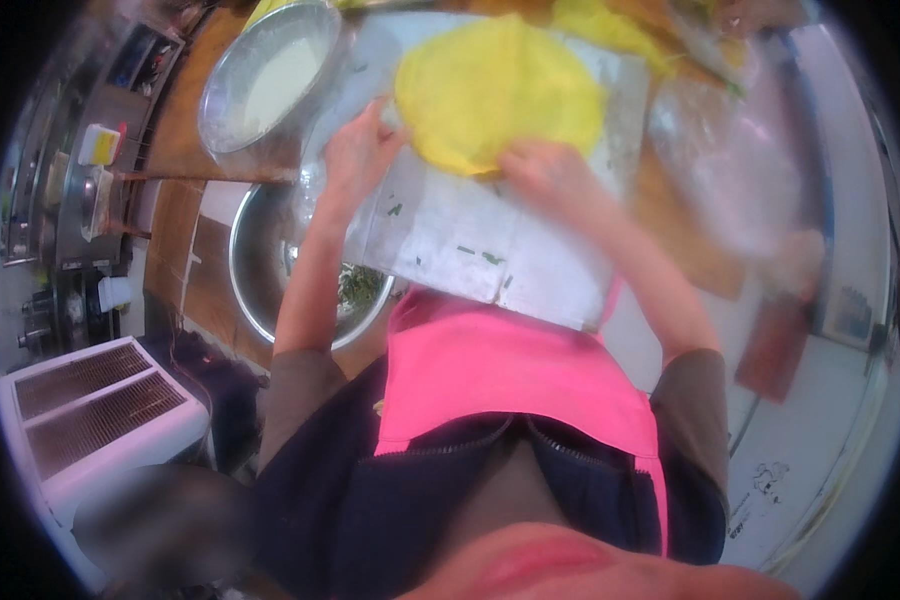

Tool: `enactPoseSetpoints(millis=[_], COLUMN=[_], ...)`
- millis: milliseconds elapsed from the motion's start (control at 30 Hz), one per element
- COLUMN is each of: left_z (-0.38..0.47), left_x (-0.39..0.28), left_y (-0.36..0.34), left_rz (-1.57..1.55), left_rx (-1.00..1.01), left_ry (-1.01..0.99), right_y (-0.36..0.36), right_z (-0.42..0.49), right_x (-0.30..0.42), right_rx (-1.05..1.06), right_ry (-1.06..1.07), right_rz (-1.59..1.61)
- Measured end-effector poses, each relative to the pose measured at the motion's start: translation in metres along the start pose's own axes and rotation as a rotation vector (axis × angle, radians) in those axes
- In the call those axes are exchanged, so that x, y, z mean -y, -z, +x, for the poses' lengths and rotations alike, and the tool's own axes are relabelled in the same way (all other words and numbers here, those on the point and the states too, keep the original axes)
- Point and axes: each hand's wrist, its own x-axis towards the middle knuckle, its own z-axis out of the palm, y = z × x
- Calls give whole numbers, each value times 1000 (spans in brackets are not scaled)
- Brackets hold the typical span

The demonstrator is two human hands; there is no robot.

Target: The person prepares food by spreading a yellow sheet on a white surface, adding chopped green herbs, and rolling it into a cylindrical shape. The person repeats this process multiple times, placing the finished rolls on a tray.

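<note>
A thin, round yellow sheet of food, like a crepe or wrapper (495, 90), lies on a white work surface (457, 225) before me. My left hand (367, 150) is at its left edge, thumb and fingertips brought together; a small pale thing shows beside them, and whether they grip the sheet is unclear. My right hand (547, 172) rests at the sheet's lower edge, its fingers curled and blurred, so their hold on the rim cannot be told. Small green leaf bits (487, 257) are scattered on the surface below the sheet.
A metal bowl of creamy white mixture (281, 86) stands at the upper left. Below it, a large steel basin (244, 247) holds chopped greens (360, 289). Clear plastic bags (720, 157) lie at the right, near a reddish-brown block (772, 349). More yellow sheets (615, 30) are at the top.
</note>
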Motion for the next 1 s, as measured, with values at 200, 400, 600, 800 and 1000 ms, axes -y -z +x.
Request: enactPoseSetpoints(millis=[200,400,600,800,1000], left_z=[17,15,27,40,49], left_x=[0,11,49,78,82], left_y=[1,-2,-32,-38,-36], left_rz=[-81,-201,-436,-983,-876], left_rx=[32,13,-163,158,163], left_ry=[32,35,-108,7,-44], right_y=[1,7,7,-1,-11], right_z=[14,13,1,8,-10], right_x=[46,-40,-95,-105,-111], right_rx=[15,-213,136,-58,-234], right_ry=[15,-448,-800,-895,-811], right_rz=[113,-10,-62,148,182])
